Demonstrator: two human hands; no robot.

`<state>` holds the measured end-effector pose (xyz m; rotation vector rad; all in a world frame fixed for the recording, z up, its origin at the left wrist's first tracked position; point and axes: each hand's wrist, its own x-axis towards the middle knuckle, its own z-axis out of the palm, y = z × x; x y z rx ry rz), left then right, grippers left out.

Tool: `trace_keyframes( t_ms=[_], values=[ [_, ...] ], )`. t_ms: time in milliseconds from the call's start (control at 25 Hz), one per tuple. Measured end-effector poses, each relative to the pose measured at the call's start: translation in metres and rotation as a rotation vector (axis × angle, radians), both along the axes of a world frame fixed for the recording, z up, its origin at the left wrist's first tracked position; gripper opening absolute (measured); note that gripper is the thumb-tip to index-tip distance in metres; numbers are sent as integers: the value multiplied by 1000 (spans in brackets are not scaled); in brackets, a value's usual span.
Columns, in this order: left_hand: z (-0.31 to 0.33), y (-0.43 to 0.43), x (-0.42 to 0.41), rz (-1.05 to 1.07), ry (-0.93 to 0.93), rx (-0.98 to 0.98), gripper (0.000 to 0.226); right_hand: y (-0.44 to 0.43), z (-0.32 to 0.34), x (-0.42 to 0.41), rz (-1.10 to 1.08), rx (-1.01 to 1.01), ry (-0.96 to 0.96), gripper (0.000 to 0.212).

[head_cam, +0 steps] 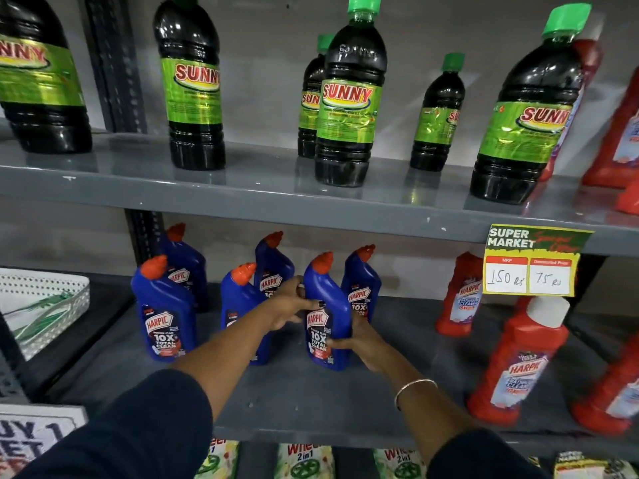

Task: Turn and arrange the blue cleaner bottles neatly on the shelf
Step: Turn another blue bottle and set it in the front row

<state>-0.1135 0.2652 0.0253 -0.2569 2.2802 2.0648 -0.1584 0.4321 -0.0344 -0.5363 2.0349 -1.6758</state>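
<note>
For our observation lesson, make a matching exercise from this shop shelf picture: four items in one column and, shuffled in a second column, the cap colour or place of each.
Column 1
1. Blue bottle held in both hands
2. Dark Sunny bottle
3. Nearest red bottle
4. Price tag

Column 2
A. White cap
B. Hangs from the upper shelf's edge
C. Orange-red cap
D. Green cap

Pairs: 1-C, 2-D, 3-A, 4-B

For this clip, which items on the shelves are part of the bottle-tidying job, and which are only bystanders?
Part of the job:
- blue Harpic bottles, six in view
- held blue bottle, both hands on it: left hand, right hand
- middle shelf

Bystanders:
- black Sunny bottles
- red Harpic bottles
- price tag
- white basket
</note>
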Motion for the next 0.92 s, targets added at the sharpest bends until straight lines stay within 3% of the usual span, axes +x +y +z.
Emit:
trace_keyframes(
  t_ms=[200,400,640,760,920],
  values=[
    [-24,10,-6,167,130,-130,38,-4,-19,-5,-204,86,68,68],
    [-34,12,-9,205,208,-179,38,-5,-24,-14,-190,91,49,65],
    [-57,5,0,97,50,-179,33,-2,-33,-9,-179,118,63,62],
    [-60,7,7,128,24,-201,23,-2,-32,-3,-199,108,85,57],
    [-60,12,27,118,21,-280,27,6,-31,20,-194,129,91,54]
  ],
)
